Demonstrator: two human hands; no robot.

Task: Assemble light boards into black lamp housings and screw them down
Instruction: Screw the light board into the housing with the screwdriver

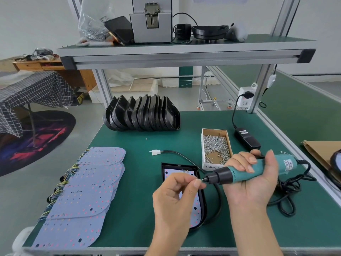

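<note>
A black lamp housing (202, 202) lies flat on the green mat in front of me with a pale light board (170, 171) inside it. My right hand (252, 179) grips a teal electric screwdriver (245, 171) held level, tip pointing left. My left hand (177, 198) hovers over the housing and pinches a small screw (200, 180) at the screwdriver's bit. Most of the board is hidden under my left hand.
Loose light boards (86, 193) with coloured wires are stacked at the left. A row of empty black housings (142, 114) stands at the back. A cardboard box of screws (216, 147) sits right of centre, beside a black power adapter (247, 138). The screwdriver cable (287, 196) coils at right.
</note>
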